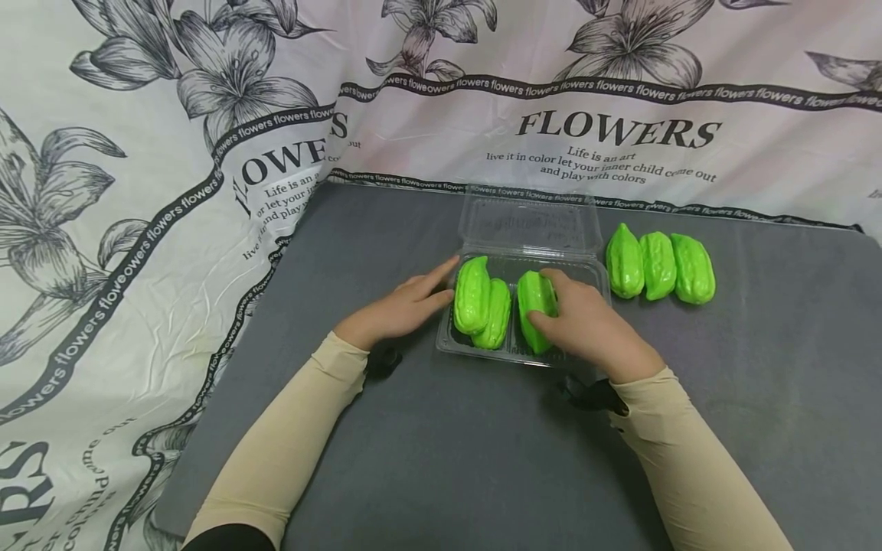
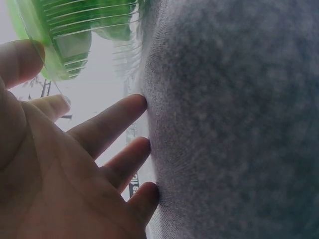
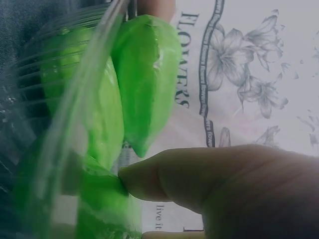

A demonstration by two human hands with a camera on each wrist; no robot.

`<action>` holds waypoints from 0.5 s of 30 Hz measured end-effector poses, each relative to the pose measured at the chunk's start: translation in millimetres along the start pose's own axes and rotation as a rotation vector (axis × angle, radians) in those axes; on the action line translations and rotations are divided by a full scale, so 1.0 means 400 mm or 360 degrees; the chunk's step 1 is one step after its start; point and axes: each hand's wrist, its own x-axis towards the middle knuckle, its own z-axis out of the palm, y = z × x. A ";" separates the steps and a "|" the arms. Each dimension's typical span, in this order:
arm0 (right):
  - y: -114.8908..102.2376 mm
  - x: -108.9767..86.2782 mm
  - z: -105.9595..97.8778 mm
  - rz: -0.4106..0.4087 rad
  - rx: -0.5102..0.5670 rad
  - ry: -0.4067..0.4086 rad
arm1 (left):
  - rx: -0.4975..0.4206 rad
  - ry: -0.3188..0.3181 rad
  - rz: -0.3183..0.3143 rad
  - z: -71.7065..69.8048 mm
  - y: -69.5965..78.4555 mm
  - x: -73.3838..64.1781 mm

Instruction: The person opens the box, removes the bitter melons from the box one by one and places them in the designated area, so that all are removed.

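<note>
A clear plastic clamshell box (image 1: 475, 350) sits on the table with its lid (image 1: 529, 222) folded back. Two glossy green star fruits (image 1: 472, 297) lean together in its left compartment. My right hand (image 1: 596, 329) grips another green star fruit (image 1: 532, 302) in the right compartment. In the right wrist view the thumb (image 3: 159, 174) presses on that fruit, partly behind the box wall. My left hand (image 1: 400, 308), fingers spread and fairly straight, steadies the box's left side. The left wrist view shows its thumb (image 2: 22, 62) by the box wall and other fingertips on the table.
Three more green star fruits (image 1: 658, 265) stand in a row right of the box. The grey tabletop (image 1: 441, 459) extends around it. A white flower-printed cloth (image 1: 427, 130) hangs behind and along the left side.
</note>
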 end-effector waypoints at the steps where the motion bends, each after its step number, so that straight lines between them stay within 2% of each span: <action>1: -0.001 0.000 -0.004 0.0001 0.0001 -0.0001 | -0.0001 0.0000 -0.0002 -0.001 0.001 0.000; 10: -0.012 -0.019 -0.036 0.0030 0.0056 -0.0036 | -0.0006 0.0015 -0.0010 -0.004 -0.001 0.001; 15: -0.010 -0.038 -0.057 0.0018 0.0045 0.0004 | -0.0007 0.0013 -0.0013 0.003 -0.001 0.003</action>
